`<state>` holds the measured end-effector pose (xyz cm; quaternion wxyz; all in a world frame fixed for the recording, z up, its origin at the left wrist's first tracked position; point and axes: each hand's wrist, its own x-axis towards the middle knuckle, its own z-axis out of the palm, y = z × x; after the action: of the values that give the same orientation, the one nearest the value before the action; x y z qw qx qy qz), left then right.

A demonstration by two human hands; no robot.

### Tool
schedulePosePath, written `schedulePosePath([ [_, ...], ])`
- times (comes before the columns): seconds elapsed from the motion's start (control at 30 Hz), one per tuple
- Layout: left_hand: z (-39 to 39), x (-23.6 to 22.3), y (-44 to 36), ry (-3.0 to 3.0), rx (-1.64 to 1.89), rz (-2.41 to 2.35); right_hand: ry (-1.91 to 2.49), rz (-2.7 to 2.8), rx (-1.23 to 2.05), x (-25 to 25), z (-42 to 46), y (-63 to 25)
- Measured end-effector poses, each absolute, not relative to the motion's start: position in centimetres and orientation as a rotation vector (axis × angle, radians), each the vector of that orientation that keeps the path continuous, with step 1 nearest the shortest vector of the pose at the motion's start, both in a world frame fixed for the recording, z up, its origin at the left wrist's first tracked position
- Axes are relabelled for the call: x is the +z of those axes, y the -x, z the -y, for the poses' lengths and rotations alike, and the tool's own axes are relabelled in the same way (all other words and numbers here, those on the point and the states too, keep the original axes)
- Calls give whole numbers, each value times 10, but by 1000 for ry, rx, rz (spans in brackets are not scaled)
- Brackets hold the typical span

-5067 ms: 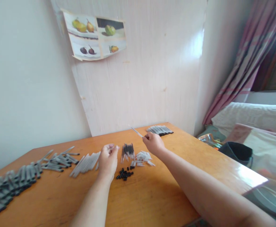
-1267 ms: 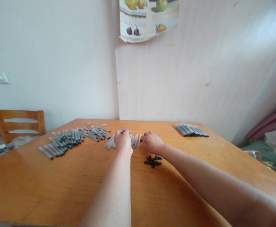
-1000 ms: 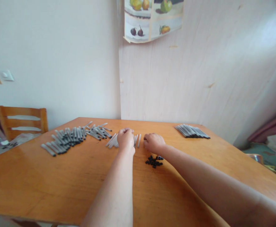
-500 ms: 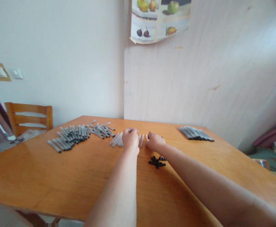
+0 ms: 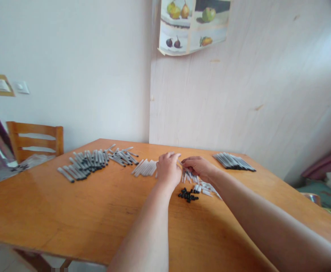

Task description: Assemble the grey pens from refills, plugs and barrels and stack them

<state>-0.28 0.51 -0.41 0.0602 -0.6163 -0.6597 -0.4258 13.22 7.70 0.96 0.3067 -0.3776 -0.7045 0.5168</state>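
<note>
My left hand (image 5: 169,169) is raised over the middle of the table, its fingers curled round a slim whitish pen barrel (image 5: 179,163) that shows only in part. Facing it, my right hand (image 5: 198,166) pinches at the barrel's near end; what lies between those fingertips is too small to make out. White pen barrels (image 5: 144,167) lie in a row left of my left hand. Below my right hand are thin pale pieces with dark ends (image 5: 188,176), partly covered. Closer to me sit a heap of small black caps (image 5: 187,195) and some short white pieces (image 5: 207,192).
Grey pens with dark ends form a large pile (image 5: 87,163) on the left and a smaller pile (image 5: 123,156) beside it. A neat row of similar pens (image 5: 234,161) lies at the back right of the wooden table (image 5: 83,215). A chair (image 5: 36,141) stands behind the left edge.
My left hand has shifted right and turned, and my right hand has moved a little right. The hands now meet at a barrel, and the small pieces under my right arm have come into view.
</note>
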Motion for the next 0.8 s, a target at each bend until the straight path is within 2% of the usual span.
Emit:
schedulePosePath([
  [0.2, 5, 1, -5, 1977, -1039, 1917, 940, 1631, 1772, 21, -71, -142],
  [0.27, 5, 3, -4, 1948, -1036, 1940, 966, 1612, 1741, 25, -72, -145],
  [0.6, -5, 4, 3, 1725, -1419, 2175, 1455, 2239, 534, 9, -101, -153],
  [0.8, -4, 5, 4, 1695, -1690, 2231, 1647, 2330, 361, -7, -104, -135],
])
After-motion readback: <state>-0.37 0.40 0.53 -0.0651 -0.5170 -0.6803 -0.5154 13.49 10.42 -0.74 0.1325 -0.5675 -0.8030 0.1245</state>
